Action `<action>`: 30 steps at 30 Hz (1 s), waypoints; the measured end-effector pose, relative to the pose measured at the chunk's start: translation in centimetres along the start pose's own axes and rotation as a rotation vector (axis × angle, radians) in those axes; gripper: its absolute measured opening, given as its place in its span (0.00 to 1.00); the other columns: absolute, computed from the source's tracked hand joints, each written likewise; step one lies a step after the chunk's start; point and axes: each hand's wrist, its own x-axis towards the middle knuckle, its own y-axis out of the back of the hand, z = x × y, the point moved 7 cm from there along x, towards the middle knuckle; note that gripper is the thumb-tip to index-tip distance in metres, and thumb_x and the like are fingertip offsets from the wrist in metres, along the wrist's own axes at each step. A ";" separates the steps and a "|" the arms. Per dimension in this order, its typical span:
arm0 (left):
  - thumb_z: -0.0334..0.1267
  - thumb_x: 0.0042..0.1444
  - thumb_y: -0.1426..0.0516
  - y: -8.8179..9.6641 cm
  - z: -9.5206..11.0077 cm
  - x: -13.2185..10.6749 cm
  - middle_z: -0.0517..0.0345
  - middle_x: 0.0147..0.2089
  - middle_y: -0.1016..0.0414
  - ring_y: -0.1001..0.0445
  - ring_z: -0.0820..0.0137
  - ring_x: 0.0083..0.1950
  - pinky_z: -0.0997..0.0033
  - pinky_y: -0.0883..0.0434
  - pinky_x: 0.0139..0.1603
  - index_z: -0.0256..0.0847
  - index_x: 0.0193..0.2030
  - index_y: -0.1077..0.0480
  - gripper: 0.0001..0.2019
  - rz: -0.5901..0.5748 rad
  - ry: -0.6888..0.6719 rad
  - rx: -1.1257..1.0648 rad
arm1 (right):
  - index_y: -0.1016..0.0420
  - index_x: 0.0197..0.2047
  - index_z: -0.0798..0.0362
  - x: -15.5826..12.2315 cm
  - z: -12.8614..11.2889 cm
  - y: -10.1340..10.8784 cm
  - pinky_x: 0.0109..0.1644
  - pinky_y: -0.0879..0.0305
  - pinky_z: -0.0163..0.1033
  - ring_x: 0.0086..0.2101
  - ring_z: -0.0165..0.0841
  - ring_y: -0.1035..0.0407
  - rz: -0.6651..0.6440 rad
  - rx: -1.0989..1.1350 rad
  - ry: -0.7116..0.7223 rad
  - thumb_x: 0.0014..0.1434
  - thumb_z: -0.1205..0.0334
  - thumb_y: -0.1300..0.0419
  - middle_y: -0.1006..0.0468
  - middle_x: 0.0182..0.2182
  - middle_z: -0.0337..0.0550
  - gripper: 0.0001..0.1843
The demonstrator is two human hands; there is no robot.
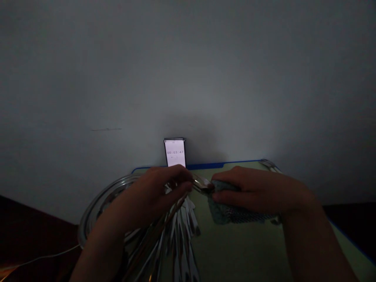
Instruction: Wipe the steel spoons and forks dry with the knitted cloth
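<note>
Though the room is dim, both hands can be seen meeting over the middle of the green counter. The left hand has its fingers closed around a metal utensil, whose shiny end points right. The right hand pinches a checked cloth against that end, and the cloth sags onto the counter. Near left, a pile of cutlery lies by a round metal tray. Beyond the hands, a lit phone leans against the wall. Forks lie far right.
</note>
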 end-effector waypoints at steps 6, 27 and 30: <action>0.40 0.58 0.47 -0.2 0.5 0.1 0.62 0.32 0.26 0.29 0.75 0.31 0.77 0.33 0.32 0.40 0.38 0.30 0.08 -0.004 -0.043 -0.010 | 0.31 0.36 0.55 0.0 0.0 -0.1 0.32 0.43 0.32 0.30 0.28 0.34 -0.008 -0.025 -0.019 0.61 0.55 0.50 0.26 0.31 0.40 0.13; 0.42 0.59 0.47 -0.5 1.0 0.0 0.61 0.31 0.27 0.30 0.74 0.30 0.75 0.36 0.30 0.39 0.37 0.33 0.09 0.014 -0.034 0.045 | 0.32 0.32 0.54 0.0 0.1 -0.2 0.28 0.45 0.31 0.25 0.25 0.38 -0.011 0.011 0.018 0.61 0.56 0.50 0.28 0.27 0.37 0.12; 0.43 0.59 0.48 -0.6 0.8 0.1 0.61 0.32 0.27 0.30 0.74 0.31 0.74 0.35 0.31 0.40 0.37 0.33 0.09 0.014 -0.022 0.047 | 0.32 0.33 0.54 0.1 0.3 -0.2 0.29 0.44 0.32 0.27 0.27 0.36 0.002 -0.014 -0.008 0.61 0.54 0.50 0.28 0.28 0.38 0.13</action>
